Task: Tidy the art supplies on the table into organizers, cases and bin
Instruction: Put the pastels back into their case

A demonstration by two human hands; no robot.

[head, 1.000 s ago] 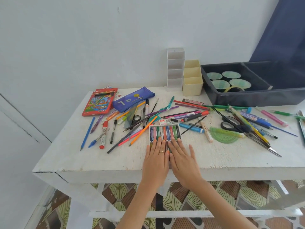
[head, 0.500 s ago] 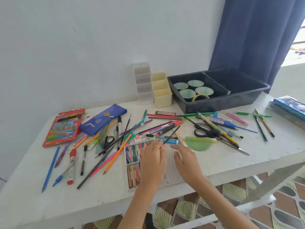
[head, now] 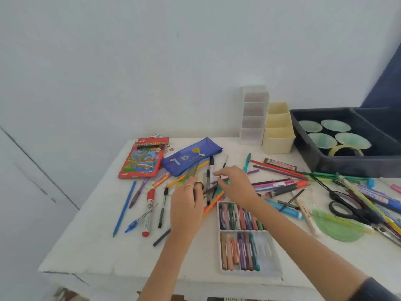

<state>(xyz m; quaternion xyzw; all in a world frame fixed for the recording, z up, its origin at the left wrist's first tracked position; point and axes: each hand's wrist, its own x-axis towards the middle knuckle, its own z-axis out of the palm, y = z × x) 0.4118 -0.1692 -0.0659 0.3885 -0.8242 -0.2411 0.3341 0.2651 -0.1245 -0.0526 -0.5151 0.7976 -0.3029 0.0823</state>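
Loose pens, pencils and markers lie scattered across the white table. Both hands hover over the pile below the blue pencil case. My left hand stretches its fingers onto pens and small black scissors. My right hand bends its fingertips down onto pens; blur hides whether it pinches one. An open white crayon tray lies under my right forearm. White organizer, cream organizer and dark bin stand at the back.
A red coloured-pencil box lies at the back left. Big black scissors and a green protractor lie at the right. The bin holds green cups and a tape roll. A blue pencil lies near the left edge.
Both hands left the crayon tray and moved up onto the pen pile near the blue case. The tray now lies uncovered. The camera swung back left.
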